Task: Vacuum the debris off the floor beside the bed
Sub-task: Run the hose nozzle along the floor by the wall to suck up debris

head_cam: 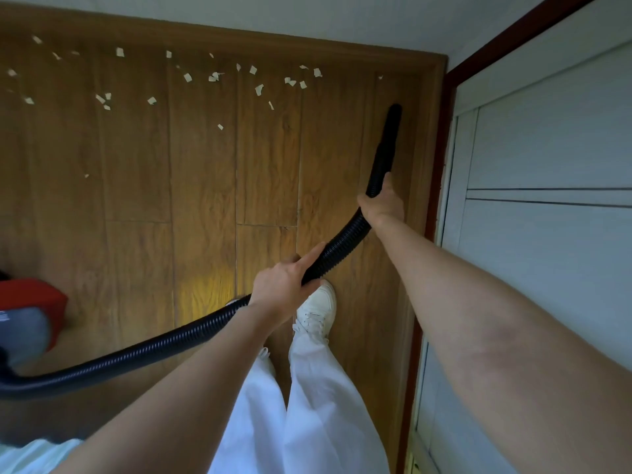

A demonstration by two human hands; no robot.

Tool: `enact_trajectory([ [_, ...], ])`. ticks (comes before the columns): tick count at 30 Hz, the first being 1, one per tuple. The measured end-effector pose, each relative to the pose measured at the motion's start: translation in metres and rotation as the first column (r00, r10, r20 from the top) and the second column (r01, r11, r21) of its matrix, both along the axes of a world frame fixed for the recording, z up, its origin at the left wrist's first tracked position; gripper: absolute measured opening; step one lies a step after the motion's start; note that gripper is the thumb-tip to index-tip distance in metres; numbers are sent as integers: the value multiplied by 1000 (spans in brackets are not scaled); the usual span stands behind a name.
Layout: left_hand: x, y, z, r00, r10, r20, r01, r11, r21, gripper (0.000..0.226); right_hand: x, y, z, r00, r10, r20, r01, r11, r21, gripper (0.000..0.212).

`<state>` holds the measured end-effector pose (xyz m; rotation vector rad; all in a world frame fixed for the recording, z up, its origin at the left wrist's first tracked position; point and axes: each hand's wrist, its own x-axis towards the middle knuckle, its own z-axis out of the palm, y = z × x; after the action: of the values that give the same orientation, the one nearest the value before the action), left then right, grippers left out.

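- The brown wooden plank floor (205,186) fills most of the view and runs to a wooden baseboard (239,35) along the far wall.
- A pale wall (307,12) stands behind that baseboard at the far end.
- On the right is a big white panelled door or cupboard front (547,148) with a dark red-brown frame (441,165). I cannot tell which it is, and the picture edge cuts it off.
- A long black ribbed vacuum hose (171,340) curves from the near left, up across the middle, to the right side.
- The hose ends in a smooth black nozzle tube (388,142) that points at the far right corner of the floor. I cannot tell if its tip touches the floor.
- The red and grey vacuum cleaner body (30,313) sits on the floor at the left. Only part of it shows.
- The person's legs in white trousers (318,388) stand in the near middle, with one white sneaker (318,309) under the hose. The other foot is mostly hidden by the left arm.
- The right hand (383,203) is wrapped around the hose just below the nozzle tube, fingers closed on it.
- The left hand (284,282) holds the hose lower down. Its pointing finger lies straight along the hose and the other fingers curl under it.
- Many small white paper scraps (212,77) lie scattered across the far part of the floor, near the baseboard, mostly to the left of the nozzle and apart from it.
- A bit of pale blue cloth (30,456) shows in the near left corner. It is too cut off to say what it is.
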<state>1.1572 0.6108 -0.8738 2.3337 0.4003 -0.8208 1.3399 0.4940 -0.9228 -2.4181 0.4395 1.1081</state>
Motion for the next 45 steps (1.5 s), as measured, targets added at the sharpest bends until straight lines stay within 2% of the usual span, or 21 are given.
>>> enact_trajectory([
  [4,8,5,-3,1000,-23,-20,23,1000,-21,67,7,2,-3,1000,12,0,-12,1000,11,77],
  [13,-14,8,11,989,147,-25,-148,989,-12,67,3,52,1,986,164,-24,-157,970,188,75],
  [18,4,8,5,992,127,-6,-127,992,1,66,19,42,0,989,150,-6,-147,980,135,74],
  [22,23,10,-2,999,38,-29,-38,999,-8,64,28,14,-3,999,50,0,-50,998,45,75],
  [27,36,8,-4,1000,-1,-15,1,1000,-27,65,37,6,-5,1000,18,10,-18,999,49,75],
  [36,-5,21,16,984,180,-4,-180,982,-48,69,17,70,5,972,235,-29,-225,955,192,76],
  [41,-24,30,21,955,295,-22,-296,954,-41,68,2,98,4,958,283,-39,-267,937,224,76],
  [45,-20,35,17,963,267,-26,-268,961,-62,68,4,93,4,966,256,-19,-248,950,190,75],
])
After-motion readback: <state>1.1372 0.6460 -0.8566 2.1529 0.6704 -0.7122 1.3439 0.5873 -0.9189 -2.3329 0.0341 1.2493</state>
